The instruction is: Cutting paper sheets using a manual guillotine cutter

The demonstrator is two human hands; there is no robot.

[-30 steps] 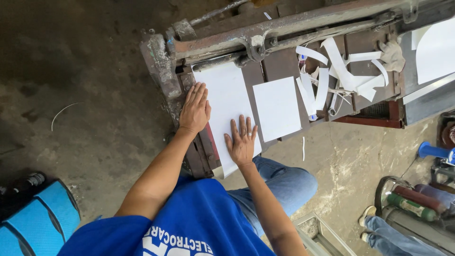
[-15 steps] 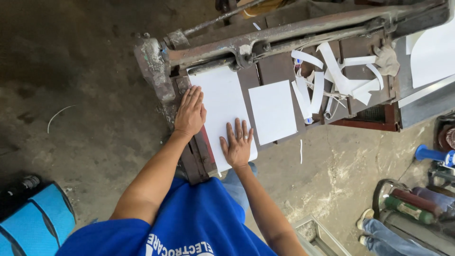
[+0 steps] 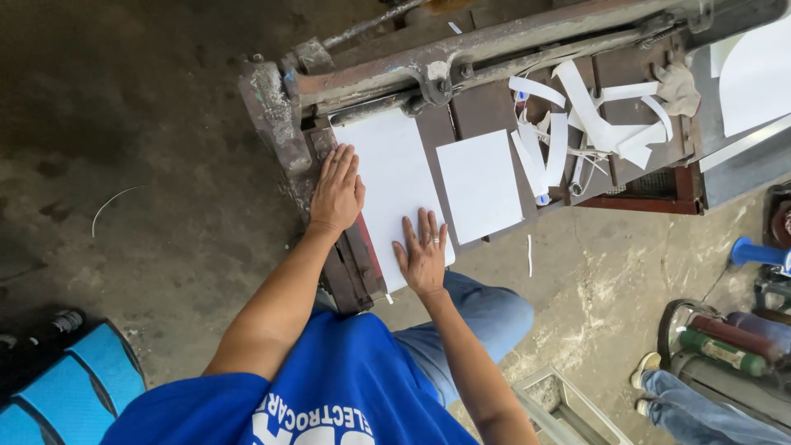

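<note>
Hands first: my left hand (image 3: 336, 191) lies flat, fingers together and extended, on the left edge of the large white sheet (image 3: 395, 185), partly over the rusty frame rail (image 3: 276, 115) beside it. My right hand (image 3: 423, 255) is spread wide, palm down, on the near end of the same sheet; a ring shows on one finger. Neither hand grips anything; both press on the sheet.

I note the large white sheet lies on the dark surface (image 3: 478, 107) of an old metal cutting machine, its far end just under the long rusted bar (image 3: 494, 51) and its near end overhanging the surface's edge. A smaller white sheet (image 3: 479, 185) lies just to its right, apart from it. Further right I see a heap of white paper strips (image 3: 593, 124) and a crumpled rag (image 3: 677, 86). Below on the concrete floor (image 3: 148, 165), a blue bag (image 3: 74, 379) sits at lower left.
</note>
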